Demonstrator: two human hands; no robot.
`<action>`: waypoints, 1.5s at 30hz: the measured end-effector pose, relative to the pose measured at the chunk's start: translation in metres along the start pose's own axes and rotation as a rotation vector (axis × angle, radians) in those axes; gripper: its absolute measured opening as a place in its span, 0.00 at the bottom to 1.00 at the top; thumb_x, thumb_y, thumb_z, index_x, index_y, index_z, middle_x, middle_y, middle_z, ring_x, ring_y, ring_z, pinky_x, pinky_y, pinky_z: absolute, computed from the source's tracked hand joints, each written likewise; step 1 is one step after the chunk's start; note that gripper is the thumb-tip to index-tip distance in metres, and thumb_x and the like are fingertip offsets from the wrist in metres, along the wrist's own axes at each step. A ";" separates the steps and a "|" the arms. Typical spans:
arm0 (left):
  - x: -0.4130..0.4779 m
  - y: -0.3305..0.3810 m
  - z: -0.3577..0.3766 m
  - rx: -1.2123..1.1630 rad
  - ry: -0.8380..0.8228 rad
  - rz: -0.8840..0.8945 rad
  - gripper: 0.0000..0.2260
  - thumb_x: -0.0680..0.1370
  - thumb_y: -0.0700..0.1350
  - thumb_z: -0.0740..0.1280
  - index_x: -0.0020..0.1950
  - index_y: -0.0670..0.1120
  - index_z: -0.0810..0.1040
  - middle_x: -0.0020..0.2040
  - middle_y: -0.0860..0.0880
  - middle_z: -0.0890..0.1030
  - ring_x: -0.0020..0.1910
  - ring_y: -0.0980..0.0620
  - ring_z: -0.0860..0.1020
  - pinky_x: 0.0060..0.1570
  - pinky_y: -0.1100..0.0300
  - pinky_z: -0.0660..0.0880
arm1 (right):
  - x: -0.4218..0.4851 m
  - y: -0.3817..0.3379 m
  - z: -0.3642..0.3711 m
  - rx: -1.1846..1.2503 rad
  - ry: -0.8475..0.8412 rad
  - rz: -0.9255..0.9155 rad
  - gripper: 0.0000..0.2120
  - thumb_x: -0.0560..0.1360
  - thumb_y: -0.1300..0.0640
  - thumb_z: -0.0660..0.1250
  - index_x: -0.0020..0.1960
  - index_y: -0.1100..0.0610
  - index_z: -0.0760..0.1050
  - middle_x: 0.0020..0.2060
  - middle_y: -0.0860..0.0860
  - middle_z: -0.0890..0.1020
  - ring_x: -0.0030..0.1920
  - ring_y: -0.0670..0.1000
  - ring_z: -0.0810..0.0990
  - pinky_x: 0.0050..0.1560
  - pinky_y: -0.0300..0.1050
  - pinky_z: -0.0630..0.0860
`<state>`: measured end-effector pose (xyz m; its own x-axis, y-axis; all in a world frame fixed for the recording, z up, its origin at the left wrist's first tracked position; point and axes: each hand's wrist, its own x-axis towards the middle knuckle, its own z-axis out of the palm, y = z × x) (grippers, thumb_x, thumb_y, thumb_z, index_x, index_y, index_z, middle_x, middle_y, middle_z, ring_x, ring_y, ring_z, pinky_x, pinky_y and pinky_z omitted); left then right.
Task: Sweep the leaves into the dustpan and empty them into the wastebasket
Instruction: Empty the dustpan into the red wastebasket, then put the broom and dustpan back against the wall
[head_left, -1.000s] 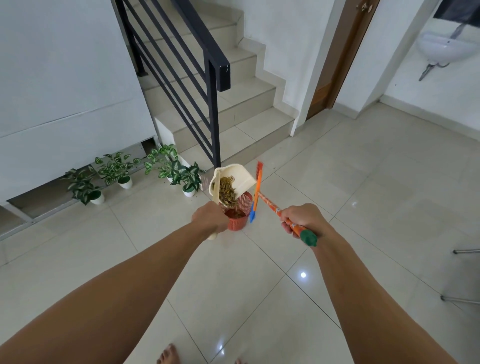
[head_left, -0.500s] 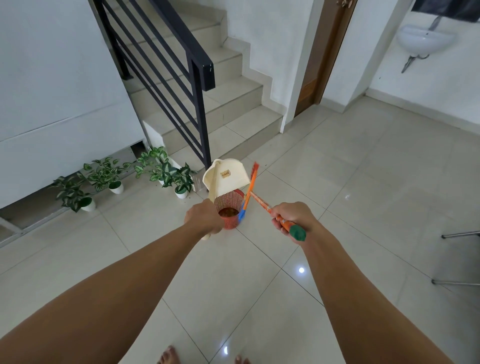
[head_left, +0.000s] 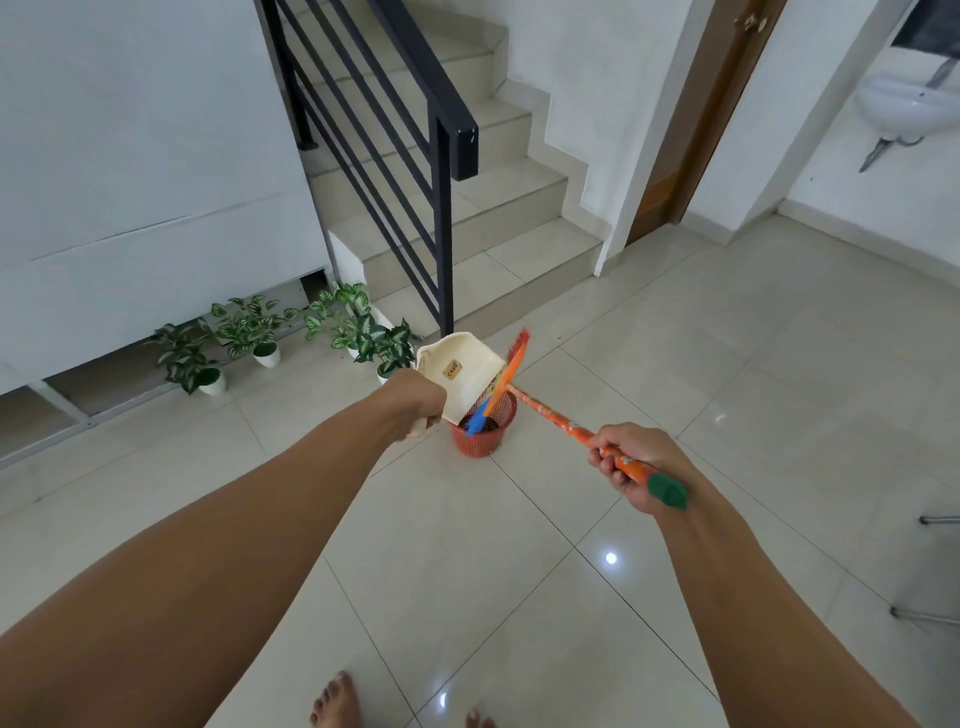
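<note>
Head view: the left hand (head_left: 415, 405) is clenched round the handle of a cream dustpan (head_left: 467, 389), which stands tipped up just beyond the knuckles, its underside and a small label turned towards the camera. The pan's lower edge sits at the mouth of a red mesh wastebasket (head_left: 480, 446) standing on the tiled floor (head_left: 519, 571) just right of that hand. Something dark lies inside the basket, too small to tell whether it is the leaves.

The right hand (head_left: 631, 462) grips the orange handle of a hand broom (head_left: 556, 418) close to its green end cap. The handle runs up and leftward from that hand to the brush head, whose blue end dips into the wastebasket beside the pan's edge, while the orange end rises above the rim.

Left of the left hand, a row of potted plants (head_left: 249, 327) lines the wall – beyond them a black stair railing (head_left: 441, 208) climbs the steps. Bare toes (head_left: 335, 701) show below both arms.
</note>
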<state>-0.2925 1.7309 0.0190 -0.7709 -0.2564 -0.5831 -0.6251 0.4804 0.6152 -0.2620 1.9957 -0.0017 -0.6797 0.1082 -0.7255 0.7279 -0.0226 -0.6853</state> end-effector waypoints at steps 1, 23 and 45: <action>-0.002 -0.002 -0.004 -0.030 -0.004 -0.011 0.06 0.74 0.28 0.61 0.41 0.37 0.73 0.33 0.42 0.71 0.28 0.50 0.67 0.26 0.63 0.63 | -0.002 -0.001 0.005 -0.007 -0.010 -0.002 0.05 0.77 0.65 0.64 0.44 0.62 0.77 0.34 0.55 0.77 0.18 0.41 0.72 0.17 0.31 0.66; -0.025 -0.132 -0.203 -0.340 0.133 -0.220 0.05 0.77 0.30 0.62 0.43 0.38 0.72 0.31 0.44 0.71 0.24 0.53 0.68 0.18 0.69 0.64 | -0.028 -0.026 0.240 -0.419 -0.298 -0.031 0.03 0.76 0.67 0.61 0.45 0.63 0.73 0.31 0.54 0.75 0.21 0.44 0.72 0.18 0.35 0.67; 0.026 -0.476 -0.492 -0.709 0.233 -0.512 0.05 0.76 0.31 0.62 0.42 0.38 0.74 0.32 0.45 0.72 0.26 0.54 0.69 0.22 0.67 0.67 | -0.087 0.075 0.715 -0.618 -0.492 -0.010 0.07 0.71 0.69 0.60 0.47 0.66 0.74 0.37 0.60 0.76 0.17 0.46 0.73 0.17 0.33 0.65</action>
<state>-0.0753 1.0828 -0.0275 -0.3351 -0.4973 -0.8003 -0.7677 -0.3483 0.5379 -0.2133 1.2737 -0.0356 -0.5436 -0.3498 -0.7630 0.5417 0.5482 -0.6372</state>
